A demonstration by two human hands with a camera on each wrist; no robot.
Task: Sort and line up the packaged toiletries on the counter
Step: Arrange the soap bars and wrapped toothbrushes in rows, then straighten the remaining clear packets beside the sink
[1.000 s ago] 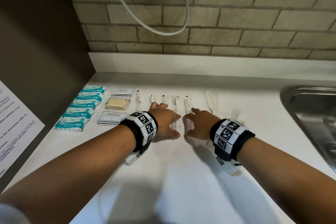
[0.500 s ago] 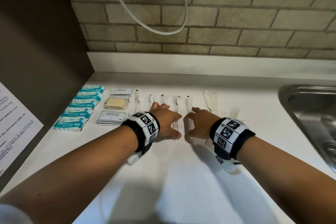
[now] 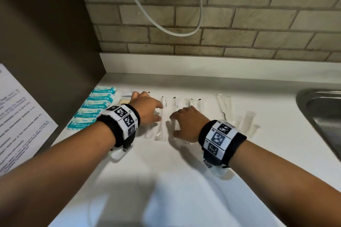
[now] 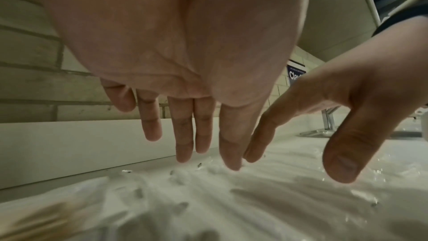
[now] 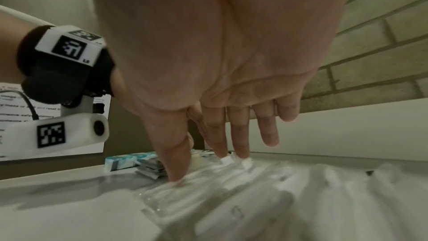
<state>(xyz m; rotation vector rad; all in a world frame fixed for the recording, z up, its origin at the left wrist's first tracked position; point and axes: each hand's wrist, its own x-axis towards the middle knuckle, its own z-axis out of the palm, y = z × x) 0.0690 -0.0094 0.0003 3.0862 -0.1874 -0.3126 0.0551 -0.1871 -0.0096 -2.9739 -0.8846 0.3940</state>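
Observation:
Several clear-wrapped toothbrushes (image 3: 160, 127) lie side by side on the white counter (image 3: 184, 180). My left hand (image 3: 147, 109) lies flat over the left end of that row, fingers straight (image 4: 185, 146), next to a tan soap packet (image 3: 126, 100). My right hand (image 3: 185, 123) rests on the middle of the row, its straight fingers (image 5: 220, 146) and thumb touching the wraps (image 5: 231, 190). Teal packets (image 3: 92, 108) stand in a neat column at the far left. More wrapped pieces (image 3: 224, 107) lie askew to the right of my right hand.
A steel sink (image 3: 321, 116) cuts into the counter at the right. A dark side panel (image 3: 46, 51) with a printed sheet (image 3: 20, 112) closes the left. The brick wall (image 3: 239, 24) and a hanging white cable (image 3: 175, 33) are behind. Flat sachets (image 5: 150, 169) sit beside the teal packets.
Both hands have slid left along the row of wrapped toothbrushes. My left hand now reaches farther back, next to the soap packet.

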